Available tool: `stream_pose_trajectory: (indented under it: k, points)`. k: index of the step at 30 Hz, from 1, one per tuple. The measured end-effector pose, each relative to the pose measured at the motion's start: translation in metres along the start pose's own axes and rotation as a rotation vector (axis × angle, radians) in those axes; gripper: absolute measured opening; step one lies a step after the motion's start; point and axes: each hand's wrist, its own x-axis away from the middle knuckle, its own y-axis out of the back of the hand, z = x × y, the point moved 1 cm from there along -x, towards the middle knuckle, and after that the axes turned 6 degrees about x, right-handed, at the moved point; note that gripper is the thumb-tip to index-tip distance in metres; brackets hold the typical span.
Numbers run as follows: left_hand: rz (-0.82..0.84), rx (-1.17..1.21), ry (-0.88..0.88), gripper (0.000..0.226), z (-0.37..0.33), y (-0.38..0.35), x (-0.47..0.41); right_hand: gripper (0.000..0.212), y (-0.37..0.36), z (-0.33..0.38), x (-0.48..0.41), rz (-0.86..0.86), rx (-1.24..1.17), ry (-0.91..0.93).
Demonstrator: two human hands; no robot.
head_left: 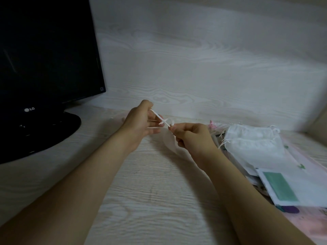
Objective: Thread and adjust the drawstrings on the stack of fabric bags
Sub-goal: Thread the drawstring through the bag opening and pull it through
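Observation:
A thin white drawstring (161,120) runs between my two hands above the middle of the desk. My left hand (139,123) pinches its far end with fingers curled. My right hand (192,137) pinches the near end, where the string forms a small loop. A sheer white fabric bag (169,141) hangs below my right hand, partly hidden by it. A stack of white fabric bags (254,144) with loose string ends lies on the desk to the right.
A black monitor (44,55) on a round base (53,131) fills the left side. A pale wood-grain desk (150,191) meets a matching back panel. Papers and a white packet with a green patch (281,188) lie under and in front of the bag stack.

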Motion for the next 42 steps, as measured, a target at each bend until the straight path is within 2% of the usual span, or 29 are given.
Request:
stream_pose_trajectory:
  k: [4, 7, 10, 14, 20, 24, 27, 30, 32, 34, 36, 37, 39, 42]
  points:
    - [-0.074, 0.104, 0.047, 0.027, 0.007, 0.004, -0.007, 0.011, 0.000, 0.000, 0.002, 0.052, 0.115, 0.058]
    - [-0.142, 0.304, 0.101, 0.016, 0.010, 0.008, -0.012, 0.010, 0.000, -0.001, 0.003, 0.055, 0.197, 0.072]
    - [-0.233, 0.436, 0.163, 0.013, 0.013, 0.010, -0.015, 0.008, 0.000, 0.000, 0.003, 0.011, 0.288, 0.093]
    - [-0.346, 0.475, 0.155, 0.015, 0.015, 0.018, -0.024, 0.011, 0.003, -0.001, 0.001, -0.043, 0.381, 0.099]
    - [-0.337, 0.388, 0.177, 0.024, 0.018, 0.023, -0.028, 0.010, 0.004, -0.001, 0.002, -0.040, 0.671, 0.142]
    - [-0.339, 0.342, 0.154, 0.023, 0.015, 0.025, -0.027, 0.018, 0.003, -0.003, -0.002, -0.066, 0.773, 0.158]
    - [-0.348, 0.224, 0.099, 0.025, 0.017, 0.024, -0.028, 0.017, 0.001, -0.004, -0.003, -0.070, 0.788, 0.171]
    - [-0.312, 0.030, -0.012, 0.011, 0.018, 0.025, -0.030, 0.014, 0.000, -0.003, 0.000, -0.046, 0.808, 0.239]
    - [-0.279, -0.148, -0.100, 0.010, 0.019, 0.025, -0.028, 0.012, -0.002, -0.002, 0.001, -0.039, 0.747, 0.287]
    - [-0.201, -0.312, -0.175, 0.027, 0.019, 0.022, -0.022, 0.009, -0.005, -0.001, 0.003, -0.043, 0.555, 0.291]
    - [-0.014, -0.461, -0.186, 0.046, 0.020, 0.017, -0.016, 0.011, -0.008, 0.001, 0.004, -0.066, 0.354, 0.258]
    - [0.093, -0.518, -0.171, 0.047, 0.020, 0.013, -0.013, 0.012, -0.009, 0.003, 0.005, -0.073, 0.267, 0.247]
    - [0.245, -0.586, -0.168, 0.042, 0.019, 0.008, -0.007, 0.015, -0.009, 0.008, 0.010, -0.068, 0.094, 0.222]
    - [0.215, -0.566, -0.177, 0.023, 0.015, 0.008, -0.005, 0.018, -0.003, 0.015, 0.009, -0.082, -0.061, 0.183]
